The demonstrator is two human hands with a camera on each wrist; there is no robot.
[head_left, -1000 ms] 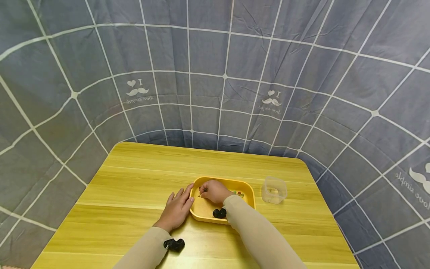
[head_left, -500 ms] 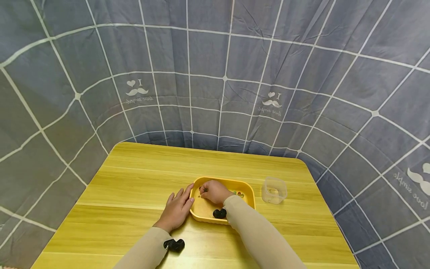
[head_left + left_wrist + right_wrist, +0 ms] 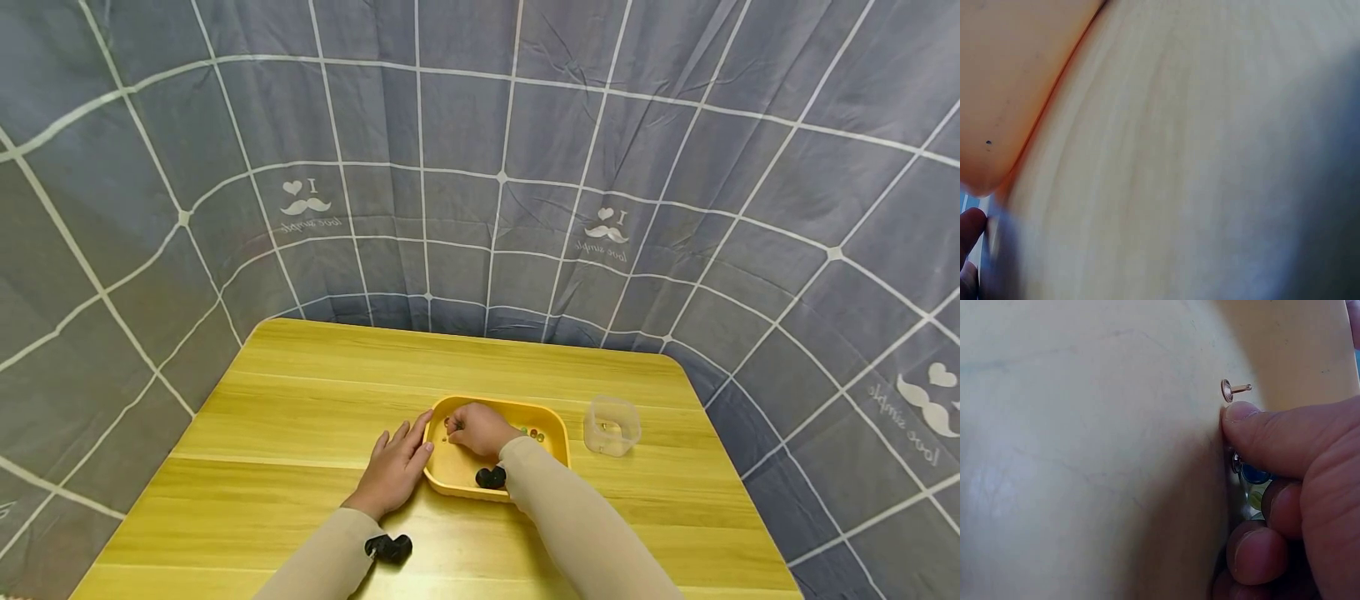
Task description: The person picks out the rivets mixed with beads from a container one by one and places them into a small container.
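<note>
My left hand [image 3: 392, 469] lies with its fingers spread at the left rim of a yellow tray [image 3: 500, 492]; two fingertips [image 3: 971, 228] show in the left wrist view. Inside the tray, my right hand [image 3: 480, 429] reaches down near the left end with bent fingers. In the right wrist view a copper-coloured rivet [image 3: 1227, 390], flat head and thin shank, lies right at the thumb tip. A metal disc [image 3: 1236, 462], a blue glassy piece [image 3: 1255, 474] and a yellow-green one [image 3: 1256, 499] show between thumb and fingers. Whether the fingers pinch any of these I cannot tell.
Several round coloured glassy pieces [image 3: 533, 433] lie near the tray's right end. A clear plastic box [image 3: 612, 427] with a small gold-coloured piece inside stands right of the tray on the wood-grain table [image 3: 330, 383]. A grey checked curtain [image 3: 465, 200] hangs beyond the table.
Both hands, the tray and the box keep their places. Only the head view has shifted very slightly.
</note>
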